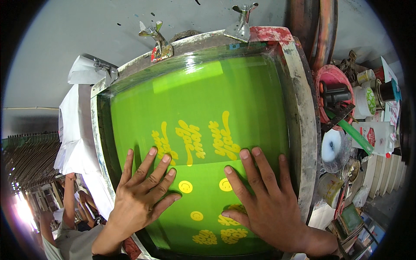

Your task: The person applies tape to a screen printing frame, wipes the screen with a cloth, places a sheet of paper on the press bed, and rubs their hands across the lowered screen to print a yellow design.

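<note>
A green printing screen (186, 102) is stretched inside a worn, paint-stained wooden frame (301, 108). Yellow lettering (189, 136) runs across its middle, and small yellow smiley faces (185, 186) with more yellow shapes show nearer to me. My left hand (143, 193) rests on the left part of the screen, its fingers spread and stretched away from me. On the right part lies my right hand (271, 195), also spread, covering some of the yellow shapes by its thumb. Neither hand holds anything. A straight edge between two green tones crosses the screen at my fingertips.
Metal clamps with wing nuts (158, 41) (240, 26) grip the frame's far edge. Along the right stand a pink basin (325, 78), a green-handled tool (355, 136), a tub of whitish paste (333, 147) and a white jug (376, 136). Another person's raised arm (68, 201) and white sheets (76, 125) are left.
</note>
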A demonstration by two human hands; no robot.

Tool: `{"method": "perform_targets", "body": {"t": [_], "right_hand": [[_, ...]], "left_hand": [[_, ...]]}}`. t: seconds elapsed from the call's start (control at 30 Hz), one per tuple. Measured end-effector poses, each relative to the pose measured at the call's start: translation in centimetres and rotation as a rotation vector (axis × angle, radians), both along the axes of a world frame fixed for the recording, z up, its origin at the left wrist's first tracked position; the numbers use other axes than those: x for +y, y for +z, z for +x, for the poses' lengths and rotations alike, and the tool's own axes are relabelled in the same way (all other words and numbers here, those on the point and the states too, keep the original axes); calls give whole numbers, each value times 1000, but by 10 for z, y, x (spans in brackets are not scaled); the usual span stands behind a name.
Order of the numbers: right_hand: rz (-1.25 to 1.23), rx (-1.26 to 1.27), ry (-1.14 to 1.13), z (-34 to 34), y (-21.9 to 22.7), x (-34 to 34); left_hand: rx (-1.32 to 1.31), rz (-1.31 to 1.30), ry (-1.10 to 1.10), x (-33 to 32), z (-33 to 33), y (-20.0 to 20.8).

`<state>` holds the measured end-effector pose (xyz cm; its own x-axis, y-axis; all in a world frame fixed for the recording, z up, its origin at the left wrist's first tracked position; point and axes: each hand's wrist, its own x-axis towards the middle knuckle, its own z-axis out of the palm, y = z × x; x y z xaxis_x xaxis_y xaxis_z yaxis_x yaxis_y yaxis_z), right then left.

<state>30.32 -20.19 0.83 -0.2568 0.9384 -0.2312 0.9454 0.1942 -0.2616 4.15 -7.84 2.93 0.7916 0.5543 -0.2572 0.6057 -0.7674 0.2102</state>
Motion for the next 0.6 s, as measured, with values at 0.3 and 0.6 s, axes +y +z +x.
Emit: {"method": "perform_targets", "body": {"t": [0.3,0.6], "right_hand": [[-7,-8,-4,-3,1,1],[-26,-48,-32,-8,1,-1]], "left_hand": [[5,9,-15,0,-4,1],[-69,22,-24,2,-6,-3]]}}
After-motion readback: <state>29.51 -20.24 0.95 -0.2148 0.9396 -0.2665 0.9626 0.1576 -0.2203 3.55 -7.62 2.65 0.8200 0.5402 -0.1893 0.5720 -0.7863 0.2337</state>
